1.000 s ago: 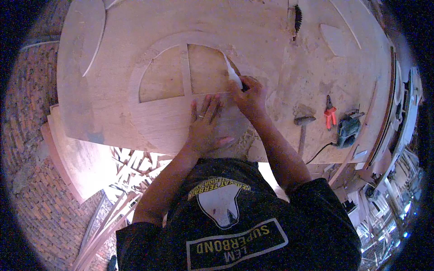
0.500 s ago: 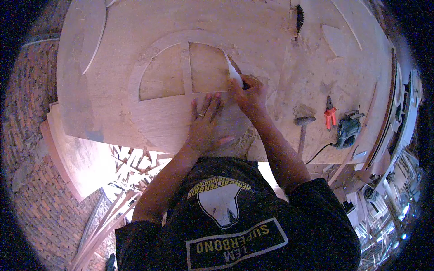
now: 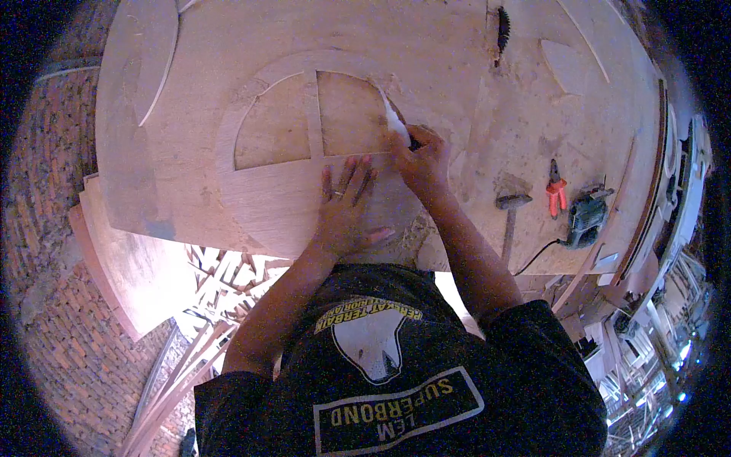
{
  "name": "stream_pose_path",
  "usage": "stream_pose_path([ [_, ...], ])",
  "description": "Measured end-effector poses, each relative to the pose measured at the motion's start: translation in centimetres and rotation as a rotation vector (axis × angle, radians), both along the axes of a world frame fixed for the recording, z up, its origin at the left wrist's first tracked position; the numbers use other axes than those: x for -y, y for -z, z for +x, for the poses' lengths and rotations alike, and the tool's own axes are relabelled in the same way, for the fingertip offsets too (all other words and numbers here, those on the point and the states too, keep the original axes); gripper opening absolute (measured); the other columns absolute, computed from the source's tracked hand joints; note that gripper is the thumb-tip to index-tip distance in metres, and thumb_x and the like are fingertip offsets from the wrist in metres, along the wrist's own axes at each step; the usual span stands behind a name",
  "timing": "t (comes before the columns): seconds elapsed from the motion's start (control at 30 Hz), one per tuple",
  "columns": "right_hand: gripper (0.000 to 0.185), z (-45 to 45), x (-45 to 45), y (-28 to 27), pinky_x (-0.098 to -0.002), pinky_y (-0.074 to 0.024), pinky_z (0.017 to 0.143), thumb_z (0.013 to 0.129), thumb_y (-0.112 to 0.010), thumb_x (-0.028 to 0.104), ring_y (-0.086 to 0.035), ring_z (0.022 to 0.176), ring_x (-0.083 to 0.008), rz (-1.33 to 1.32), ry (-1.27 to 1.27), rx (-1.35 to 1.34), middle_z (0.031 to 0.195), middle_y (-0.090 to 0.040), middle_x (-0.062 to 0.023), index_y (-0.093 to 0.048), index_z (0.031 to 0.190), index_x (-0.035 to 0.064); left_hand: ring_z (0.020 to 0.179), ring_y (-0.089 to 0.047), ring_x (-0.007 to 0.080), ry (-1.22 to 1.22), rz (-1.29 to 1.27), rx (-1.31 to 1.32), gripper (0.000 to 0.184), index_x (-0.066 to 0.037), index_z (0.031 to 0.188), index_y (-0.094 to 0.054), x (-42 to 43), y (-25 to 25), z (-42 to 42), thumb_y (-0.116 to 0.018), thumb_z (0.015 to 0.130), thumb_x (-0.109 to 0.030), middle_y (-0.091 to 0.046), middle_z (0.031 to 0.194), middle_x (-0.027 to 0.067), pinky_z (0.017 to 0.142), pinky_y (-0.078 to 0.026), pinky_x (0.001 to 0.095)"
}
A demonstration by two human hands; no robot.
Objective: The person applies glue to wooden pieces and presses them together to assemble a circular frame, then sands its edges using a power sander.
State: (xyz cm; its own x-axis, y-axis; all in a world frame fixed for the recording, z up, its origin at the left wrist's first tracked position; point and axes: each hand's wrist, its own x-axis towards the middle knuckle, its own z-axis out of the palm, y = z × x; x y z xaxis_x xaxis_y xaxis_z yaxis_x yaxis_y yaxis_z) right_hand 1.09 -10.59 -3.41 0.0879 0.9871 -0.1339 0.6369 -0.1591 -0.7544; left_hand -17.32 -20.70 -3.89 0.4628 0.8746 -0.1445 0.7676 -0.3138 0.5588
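A round wooden panel [image 3: 266, 194] with two quarter-shaped openings in its upper half lies on the wooden worktable [image 3: 426, 38]. Pressed flat on its lower half, my left hand [image 3: 346, 202] has its fingers spread. My right hand [image 3: 422, 160] is closed around a slim tool with a pale, pointed blade [image 3: 395, 122]. The blade lies along the curved right edge of the right opening, and its tip points up and left. The fingers hide the tool's handle.
Right of my right arm lie a hammer [image 3: 511, 217], red-handled pliers [image 3: 557, 192] and a corded power tool [image 3: 586, 219]. A dark toothed piece [image 3: 502, 34] and a thin wood offcut [image 3: 560, 67] are farther back. Wood scraps [image 3: 232, 278] cover the floor beyond the near edge.
The blade in my right hand has shifted slightly down along the opening's curved edge. My left hand stays in place on the panel.
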Motion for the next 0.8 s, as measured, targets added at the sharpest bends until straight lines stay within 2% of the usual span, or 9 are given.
stream_pose_path([
  [0.07, 0.026, 0.1, 0.0, 0.0, -0.0374, -0.0524, 0.066, 0.087, -0.074, 0.023, -0.067, 0.069, -0.0254, 0.016, -0.003, 0.019, 0.079, -0.071, -0.0175, -0.076, 0.094, -0.0021, 0.16, -0.008, 0.0342, -0.014, -0.027, 0.031, 0.118, -0.005, 0.162, -0.028, -0.3, -0.9, -0.2, -0.076, 0.072, -0.065, -0.013, 0.173, 0.0147, 0.124, 0.0, 0.0649],
  [0.57, 0.026, 0.8, 0.4, -0.8, -0.035, -0.0531, 0.067, 0.088, -0.075, 0.022, -0.067, 0.07, -0.0209, -0.108, 0.063, 0.0, 0.082, -0.072, -0.0153, -0.077, 0.099, -0.002, 0.16, -0.009, 0.0381, -0.01, 0.003, 0.004, 0.119, -0.005, 0.162, -0.027, 0.2, -0.3, 0.2, -0.078, 0.072, -0.064, -0.013, 0.172, 0.0184, 0.123, -0.002, 0.0679],
  [0.8, 0.027, 1.3, 0.7, -0.1, -0.0343, -0.0524, 0.065, 0.089, -0.074, 0.022, -0.066, 0.068, -0.0204, -0.024, 0.055, 0.013, 0.08, -0.072, -0.0147, -0.076, 0.098, -0.003, 0.159, -0.01, 0.0387, -0.01, 0.034, 0.012, 0.12, -0.004, 0.161, -0.028, 0.3, 0.1, 0.1, -0.077, 0.071, -0.066, -0.014, 0.172, 0.0183, 0.123, -0.002, 0.0684],
])
